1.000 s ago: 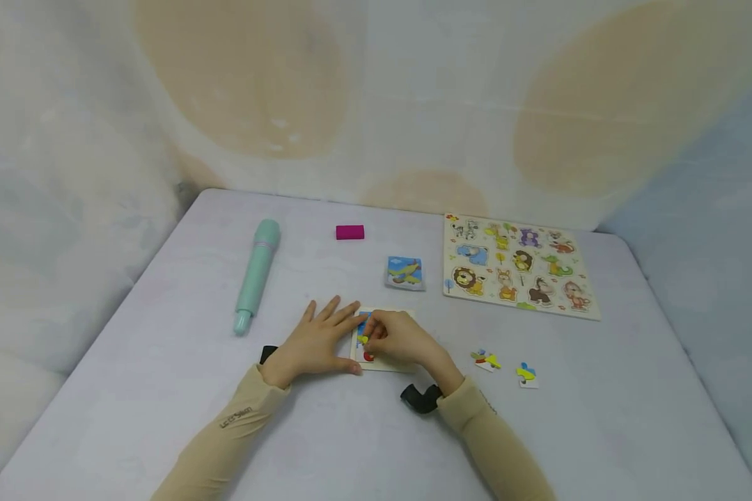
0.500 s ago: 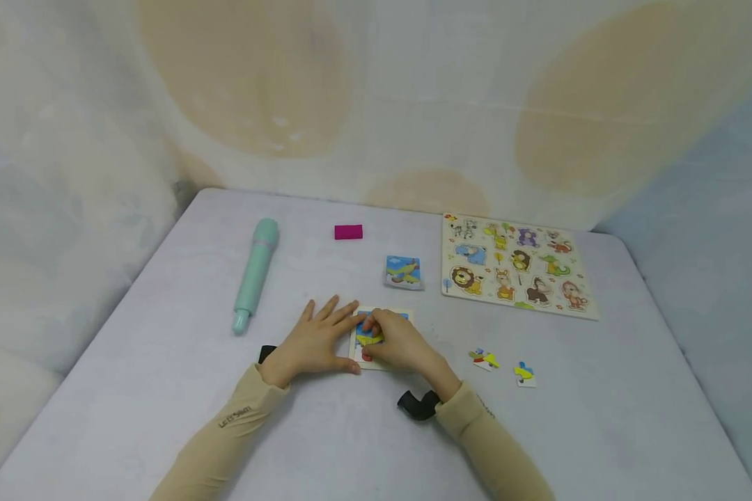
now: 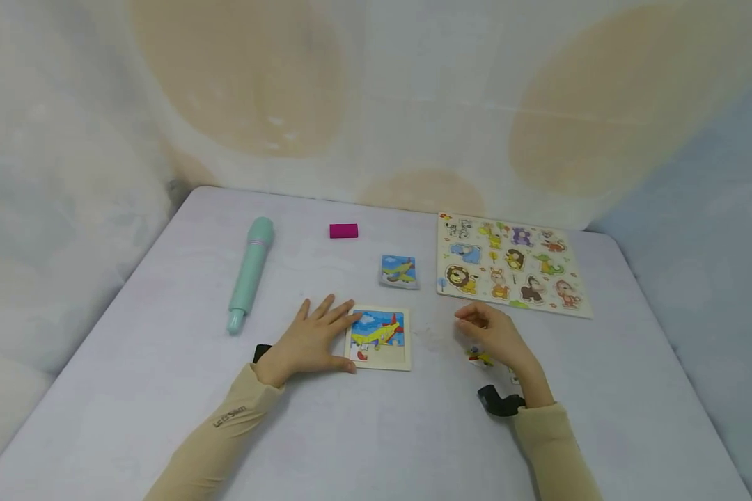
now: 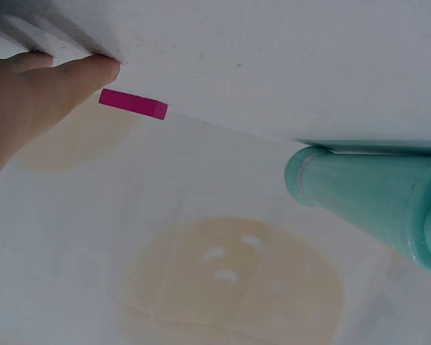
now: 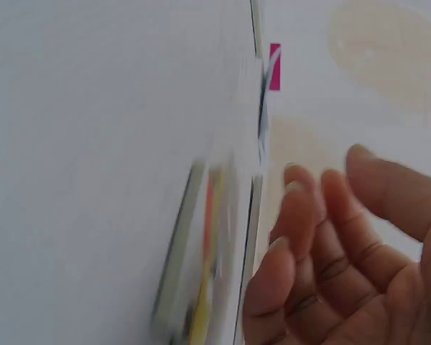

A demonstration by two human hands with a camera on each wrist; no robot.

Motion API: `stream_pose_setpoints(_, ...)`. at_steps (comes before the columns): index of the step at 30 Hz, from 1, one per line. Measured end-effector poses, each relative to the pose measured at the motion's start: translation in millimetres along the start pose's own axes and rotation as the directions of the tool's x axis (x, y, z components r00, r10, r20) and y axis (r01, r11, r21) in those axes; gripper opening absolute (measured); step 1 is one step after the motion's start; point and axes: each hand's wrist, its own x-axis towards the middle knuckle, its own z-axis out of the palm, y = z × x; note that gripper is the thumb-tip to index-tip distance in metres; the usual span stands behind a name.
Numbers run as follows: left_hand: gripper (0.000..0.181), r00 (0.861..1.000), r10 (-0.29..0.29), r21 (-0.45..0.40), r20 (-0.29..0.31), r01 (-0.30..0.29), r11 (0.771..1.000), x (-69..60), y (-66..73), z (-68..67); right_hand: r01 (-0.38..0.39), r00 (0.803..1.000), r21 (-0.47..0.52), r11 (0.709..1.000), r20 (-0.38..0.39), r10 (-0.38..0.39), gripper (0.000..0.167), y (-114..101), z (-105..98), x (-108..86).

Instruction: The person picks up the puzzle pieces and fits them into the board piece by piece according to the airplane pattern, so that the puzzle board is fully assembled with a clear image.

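In the head view my left hand (image 3: 313,341) lies with fingers spread, its thumb and fingertips on the left edge of a small wooden puzzle tray (image 3: 407,348). The tray holds jigsaw pieces forming part of a yellow-and-red airplane (image 3: 376,334) on blue; its lower right is bare wood. To the tray's right, my right hand (image 3: 498,341) hovers with loosely bent fingers. The right wrist view shows nothing between its thumb and fingers (image 5: 269,287). Below that hand are overlapping loose puzzle pieces (image 3: 478,358) and another piece (image 3: 514,377), mostly hidden by the wrist.
Behind the tray lies a small airplane picture packet (image 3: 399,270). A wooden animal puzzle board (image 3: 442,240) sits at back right. A magenta block (image 3: 343,231) is at the back, and a mint-green tube (image 3: 249,275) lies left. Black wrist cameras sit under both wrists.
My right hand has let go of a puzzle piece in the tray and moved right, over the loose pieces. More of the airplane picture shows now. The left hand has stayed put.
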Motion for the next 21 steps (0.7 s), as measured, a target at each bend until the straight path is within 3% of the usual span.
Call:
stream_pose_setpoints(6,0.096,1.0,0.009,-0.001,-0.003,-0.009,1.0,-1.7,-0.7,-0.2,-0.074,0.997,-0.025,0.997,0.017,0.075,0.03,23.9,-15.8,-25.2)
stream_pose_setpoints(12,0.096,1.0,0.01,0.005,-0.015,-0.01,1.0,-1.5,-0.3,-1.7,-0.021,0.996,-0.039,0.999,0.09,0.025,0.052,37.3,-17.5,-40.2)
stream_pose_setpoints(21,0.095,1.0,0.009,-0.012,-0.015,-0.009,1.0,-1.4,-0.2,-0.3,0.021,0.998,-0.092,0.995,0.061,-0.015,0.035,31.1,-7.1,-33.7)
